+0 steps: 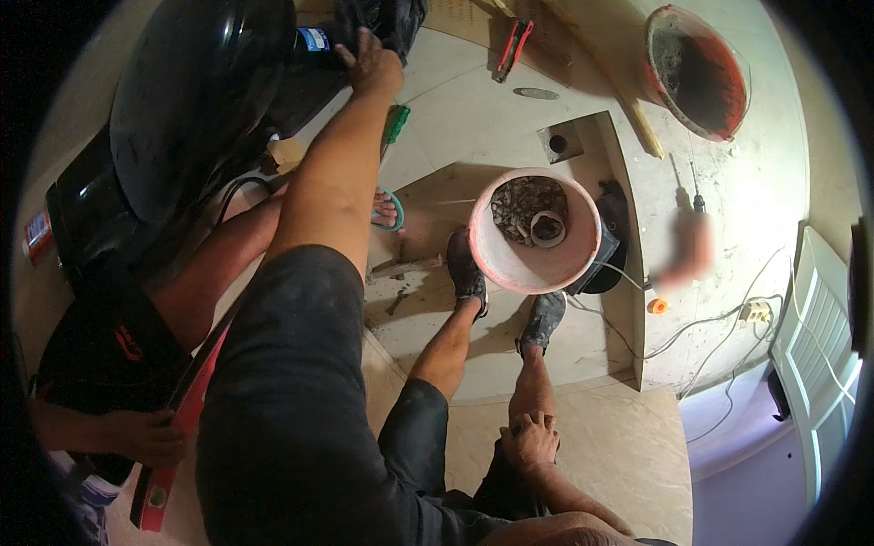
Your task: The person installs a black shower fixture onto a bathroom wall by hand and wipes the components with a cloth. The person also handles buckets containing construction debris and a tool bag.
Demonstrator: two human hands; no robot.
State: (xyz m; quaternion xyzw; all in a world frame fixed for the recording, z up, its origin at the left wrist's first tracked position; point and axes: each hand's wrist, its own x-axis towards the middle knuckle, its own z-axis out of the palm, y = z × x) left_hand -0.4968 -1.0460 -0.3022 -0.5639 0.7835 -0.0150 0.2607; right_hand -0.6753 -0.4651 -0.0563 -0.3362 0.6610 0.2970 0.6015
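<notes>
Left hand [374, 70], fingers partly spread, grip unclear, at black bag [399, 23] by cardboard's [460, 22] left edge | right hand [530, 442], loosely curled, nothing visibly held, on knee, likely bracing the lean

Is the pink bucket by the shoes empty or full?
Neither: it's partly filled. Dark rubble lies in the bottom of the pink bucket, with bare wall showing above it.
</notes>
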